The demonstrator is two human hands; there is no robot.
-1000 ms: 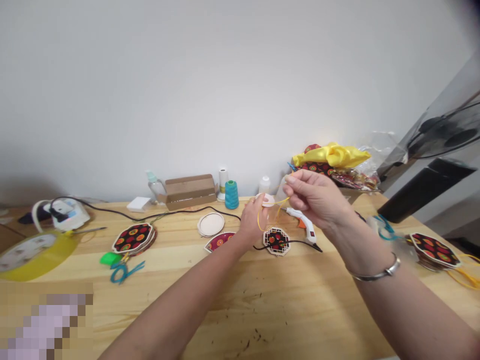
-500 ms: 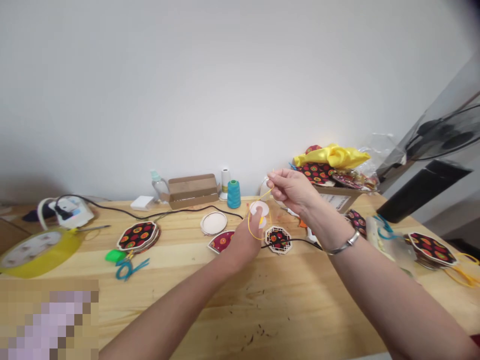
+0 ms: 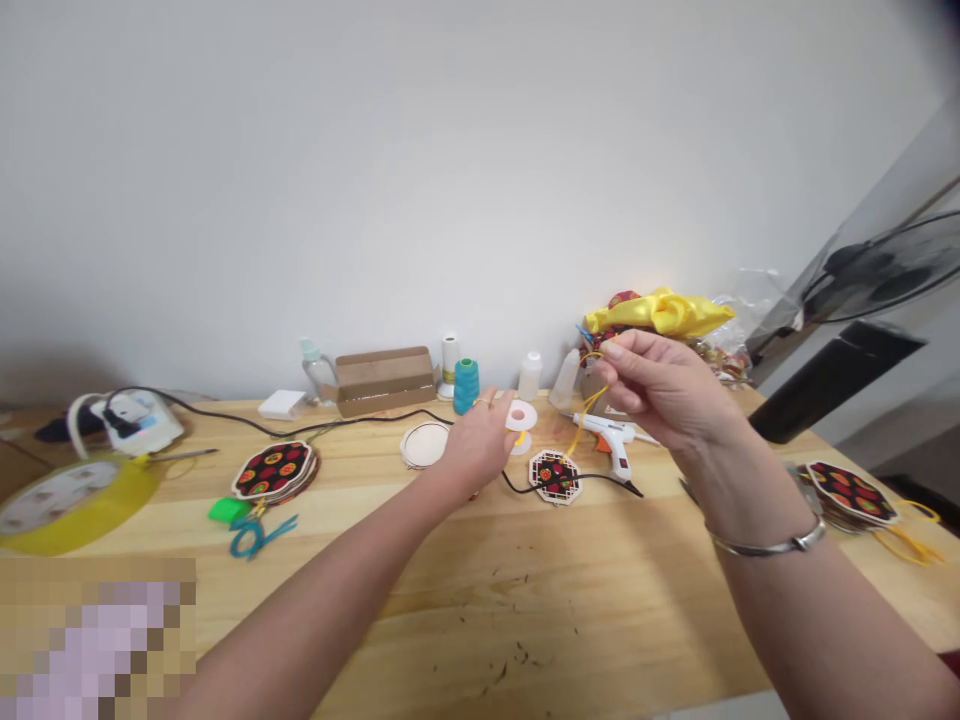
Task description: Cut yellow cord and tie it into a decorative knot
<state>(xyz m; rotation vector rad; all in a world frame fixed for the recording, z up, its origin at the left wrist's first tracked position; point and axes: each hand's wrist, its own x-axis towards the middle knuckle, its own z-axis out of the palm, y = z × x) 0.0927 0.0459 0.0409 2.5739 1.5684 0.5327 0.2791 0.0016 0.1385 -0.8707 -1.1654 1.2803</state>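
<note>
Right hand (image 3: 651, 388): raised over the tabletop (image 3: 450, 630), metal bracelet (image 3: 780, 547) at its wrist. Grip closed to a pinch, thumb against forefinger, on a yellow cord (image 3: 587, 402). Cord hangs from the pinch in a narrow loop, running down toward a lattice-edged medallion (image 3: 555, 478) with a dark patterned centre. Whether the two join cannot be made out.

Left hand (image 3: 484, 437): lower, back of hand uppermost, fingers bent, at the left edge of a white spool (image 3: 526, 424) with some yellow between its discs. Fingertips appear to touch the spool; how tightly this grip closes on it is hidden. A short bit of yellow cord shows over the fingers.

Nearby: white glue gun (image 3: 615, 438) with orange trigger, below the right hand and right of the medallion. Black cable (image 3: 517, 489) crosses the medallion's lower part. Round pale frame (image 3: 425, 447) left of the left hand, partly covered. Teal thread cone (image 3: 466, 387) upright just behind that hand; white bottle (image 3: 531, 377) upright behind the spool; translucent bottle (image 3: 565, 380) tilted beside it. Stack of patterned pieces (image 3: 271, 472) well to the left.
</note>
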